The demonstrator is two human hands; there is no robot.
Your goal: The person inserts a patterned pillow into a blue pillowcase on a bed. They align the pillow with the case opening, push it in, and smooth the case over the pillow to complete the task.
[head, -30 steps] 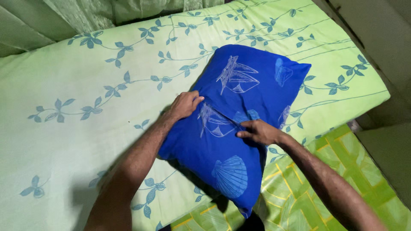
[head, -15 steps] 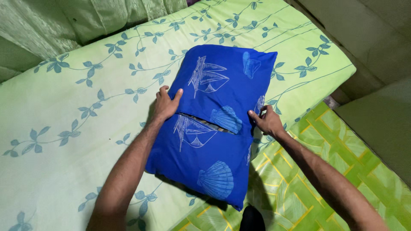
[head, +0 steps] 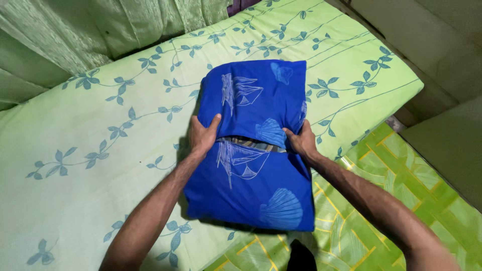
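Note:
A pillow in a blue cover printed with pale shells and ships lies on a light green bed sheet with a leaf pattern. My left hand grips the cover's left edge beside the slit across its middle. My right hand grips the right edge at the same height. In the slit between my hands a strip of striped inner pillow fabric shows. The pillow's near end hangs over the mattress edge.
A green curtain hangs at the far left behind the bed. A glossy green and yellow patterned floor covering lies beside the bed at the lower right. A plain wall or panel stands at the right.
Both hands moved apart from the middle of the pillow to its side edges. The cover's slit has spread open, showing striped fabric. The pillow has turned more upright in view.

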